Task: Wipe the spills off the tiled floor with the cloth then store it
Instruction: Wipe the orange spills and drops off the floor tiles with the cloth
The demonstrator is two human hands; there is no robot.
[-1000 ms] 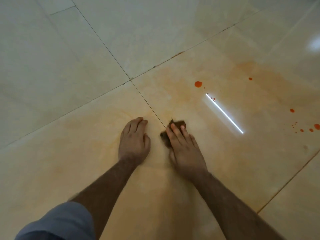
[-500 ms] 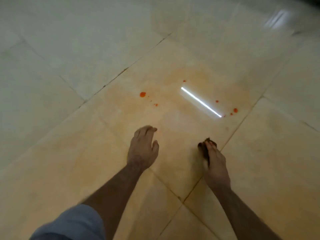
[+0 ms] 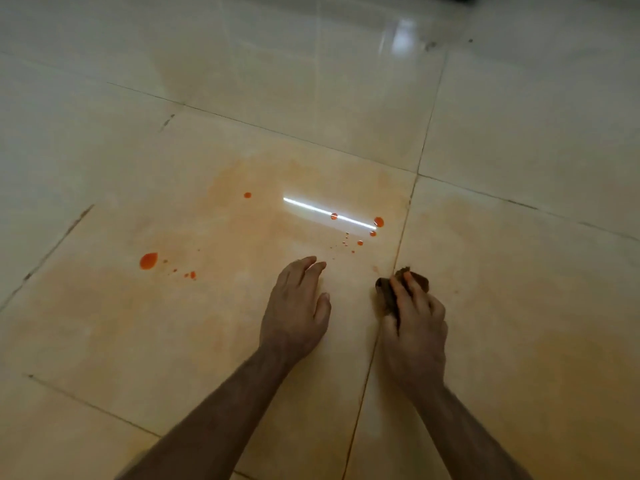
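My right hand grips a small dark brown cloth against the tiled floor, right on a grout line. My left hand rests flat on the tile beside it, fingers relaxed. Orange-red drops lie ahead: a large drop at the left with small specks next to it, one drop further out, and a cluster of drops just beyond the cloth. A faint orange smear covers much of the central tile.
A bright strip of reflected light crosses the wet tile among the right-hand drops. Pale glossy tiles stretch on all sides, with dark grout lines between them. A second light reflection shows at the far top.
The view has swung left to right across the floor. My right hand with the cloth has slid right, from beside the left hand to the grout line; the left hand stayed planted.
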